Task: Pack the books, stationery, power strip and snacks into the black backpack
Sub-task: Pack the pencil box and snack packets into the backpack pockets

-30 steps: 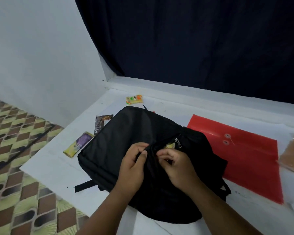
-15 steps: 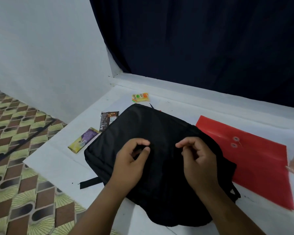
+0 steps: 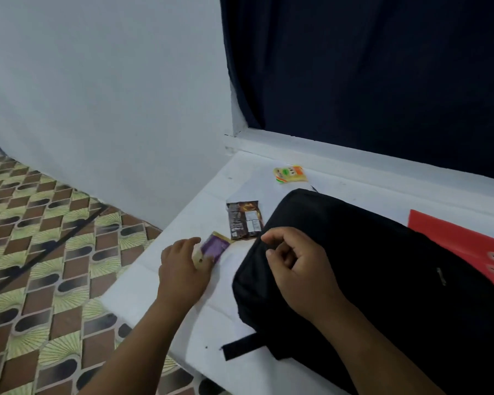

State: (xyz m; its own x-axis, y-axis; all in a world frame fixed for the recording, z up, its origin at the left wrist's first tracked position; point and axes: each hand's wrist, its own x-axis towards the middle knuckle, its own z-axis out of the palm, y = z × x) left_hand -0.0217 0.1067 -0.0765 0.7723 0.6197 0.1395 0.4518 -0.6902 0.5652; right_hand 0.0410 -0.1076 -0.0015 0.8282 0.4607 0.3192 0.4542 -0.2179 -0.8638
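On the white platform [image 3: 183, 317] the black backpack [image 3: 382, 275] lies flat, its zip pull [image 3: 441, 276] on the top face and 1 strap end [image 3: 240, 347] sticking out toward the near edge. Left of it lie 3 snacks: a purple-and-yellow bar [image 3: 213, 248], a brown packet [image 3: 244, 219] just beyond it, and a yellow packet [image 3: 290, 174] near the back ledge. The left hand [image 3: 183, 269] reaches over the purple bar, fingers spread and touching its near end, not closed round it. The right hand [image 3: 297, 269] rests on the backpack's left edge, fingers curled; whether they pinch fabric I cannot tell. A red folder [image 3: 462, 238] lies beside the backpack at right, partly hidden by it.
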